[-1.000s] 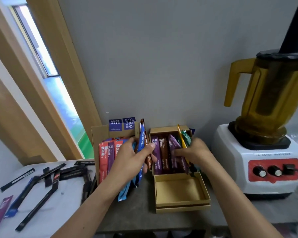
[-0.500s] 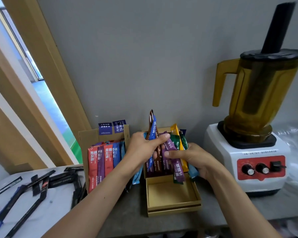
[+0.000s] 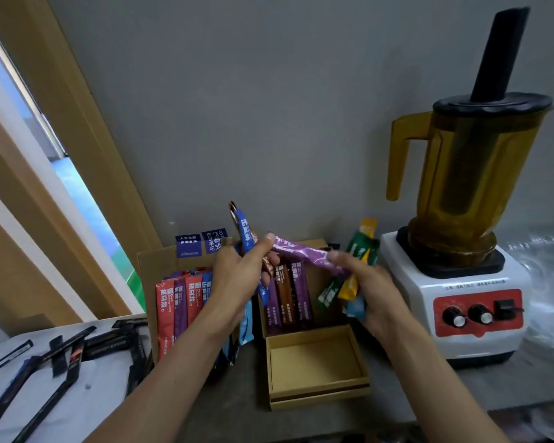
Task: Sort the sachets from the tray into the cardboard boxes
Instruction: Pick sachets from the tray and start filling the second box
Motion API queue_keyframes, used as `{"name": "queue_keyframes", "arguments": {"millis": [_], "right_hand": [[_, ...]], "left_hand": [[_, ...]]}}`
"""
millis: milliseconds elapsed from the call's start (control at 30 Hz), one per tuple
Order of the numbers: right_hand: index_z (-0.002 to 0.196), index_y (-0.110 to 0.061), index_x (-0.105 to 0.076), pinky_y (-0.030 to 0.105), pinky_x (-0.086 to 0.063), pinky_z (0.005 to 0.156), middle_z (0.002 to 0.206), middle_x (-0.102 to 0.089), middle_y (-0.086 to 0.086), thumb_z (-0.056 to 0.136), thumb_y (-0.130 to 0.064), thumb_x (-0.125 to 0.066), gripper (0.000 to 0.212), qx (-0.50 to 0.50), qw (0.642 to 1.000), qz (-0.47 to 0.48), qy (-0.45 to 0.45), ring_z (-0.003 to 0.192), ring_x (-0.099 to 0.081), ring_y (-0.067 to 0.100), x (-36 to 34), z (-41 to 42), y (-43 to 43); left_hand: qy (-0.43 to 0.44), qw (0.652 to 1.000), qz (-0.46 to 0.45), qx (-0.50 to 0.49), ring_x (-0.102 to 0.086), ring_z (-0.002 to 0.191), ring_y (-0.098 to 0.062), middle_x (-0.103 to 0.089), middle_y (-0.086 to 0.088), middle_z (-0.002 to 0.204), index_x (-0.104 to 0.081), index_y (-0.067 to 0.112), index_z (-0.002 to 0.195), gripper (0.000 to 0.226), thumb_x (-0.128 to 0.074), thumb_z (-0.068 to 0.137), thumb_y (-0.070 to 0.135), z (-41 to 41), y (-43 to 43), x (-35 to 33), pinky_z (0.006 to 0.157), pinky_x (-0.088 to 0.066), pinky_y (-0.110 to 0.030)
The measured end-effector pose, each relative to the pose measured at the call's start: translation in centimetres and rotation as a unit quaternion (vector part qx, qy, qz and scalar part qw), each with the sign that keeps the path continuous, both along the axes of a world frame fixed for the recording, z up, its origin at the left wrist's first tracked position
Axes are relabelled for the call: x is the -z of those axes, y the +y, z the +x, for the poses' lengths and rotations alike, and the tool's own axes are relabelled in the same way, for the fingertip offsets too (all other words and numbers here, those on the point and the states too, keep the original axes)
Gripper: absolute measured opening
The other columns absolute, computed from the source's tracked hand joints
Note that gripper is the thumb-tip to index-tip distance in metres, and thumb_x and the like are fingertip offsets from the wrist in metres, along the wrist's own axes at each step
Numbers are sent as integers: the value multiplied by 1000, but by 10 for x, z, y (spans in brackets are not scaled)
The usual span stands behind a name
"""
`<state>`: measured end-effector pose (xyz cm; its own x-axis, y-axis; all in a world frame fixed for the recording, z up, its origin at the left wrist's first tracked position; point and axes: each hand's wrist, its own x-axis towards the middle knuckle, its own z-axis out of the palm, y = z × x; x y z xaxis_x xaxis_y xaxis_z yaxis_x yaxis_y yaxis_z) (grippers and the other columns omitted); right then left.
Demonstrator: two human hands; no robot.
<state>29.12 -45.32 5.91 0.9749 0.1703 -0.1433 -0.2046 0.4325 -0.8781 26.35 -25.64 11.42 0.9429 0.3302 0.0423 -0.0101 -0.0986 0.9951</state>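
Note:
Two cardboard boxes stand against the wall. The left box [image 3: 147,266] holds upright red, purple and blue sachets [image 3: 179,302]. In the right box [image 3: 317,391] purple and brown sachets [image 3: 288,295] stand at the back, and its front tray part is bare. My left hand [image 3: 240,276] grips a bundle of blue and brown sachets [image 3: 245,228] between the boxes. My right hand [image 3: 365,282] holds green, yellow and light-blue sachets [image 3: 362,247] and pinches a purple sachet [image 3: 301,254] that lies across to my left fingertips.
A white tray [image 3: 109,378] at the lower left carries several dark stick sachets [image 3: 109,343]. A white blender [image 3: 467,282] with an amber jug stands close on the right. A grey wall is behind, a window frame to the left.
The purple sachet has come up out of the right box and now lies level between my hands. My right hand has lifted its sachets, and my view has shifted right.

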Motion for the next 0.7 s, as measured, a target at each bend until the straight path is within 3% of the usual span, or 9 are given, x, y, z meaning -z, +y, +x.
{"name": "queue_keyframes", "arguments": {"millis": [100,233,333,467,600,700], "right_hand": [[125,-9,-65,55,-57,96,113,-77,18,80,-34,-83,54,49,988,133,67,104,-75,37,-5,4,8],[126,-8,-64,59,-54,99,113,-77,18,76,-42,-83,63,11,990,125,60,105,-75,37,-8,3,15],[121,-4,-67,55,-58,96,107,-79,17,80,-30,-85,52,-3,999,37,21,100,-77,36,-8,0,25],[109,-13,-70,49,-62,88,93,-81,5,81,-26,-87,36,82,992,-94,-29,85,-80,22,-11,8,30],[94,-20,-70,35,-61,70,86,-76,-1,79,-29,-88,25,134,925,-323,-148,79,-75,14,-7,30,26],[90,-20,-63,30,-55,62,86,-70,-2,79,-26,-88,28,61,883,-442,-146,77,-70,15,-1,45,34]], "left_hand": [[36,999,7,15,-54,44,-8,-76,-16,79,-69,4,90,30,-69,96,33,-12,-3,7,40,-41,-16],[36,997,-60,-34,-54,44,-7,-72,-5,70,-70,4,92,28,-68,98,31,-19,-10,20,37,-38,-15],[46,993,-94,-54,-54,44,-7,-65,-4,65,-71,6,87,28,-67,98,31,-21,-16,28,37,-37,-15],[99,994,-44,7,-55,46,-6,-71,-2,75,-69,6,97,23,-66,98,29,-27,-16,36,37,-37,-15],[95,994,-31,36,-54,47,-8,-72,-8,83,-66,4,108,24,-66,99,27,-30,-10,37,39,-39,-14],[87,996,-26,27,-55,48,-9,-73,-8,83,-65,2,109,29,-66,99,29,-27,-9,36,39,-39,-14]]}}
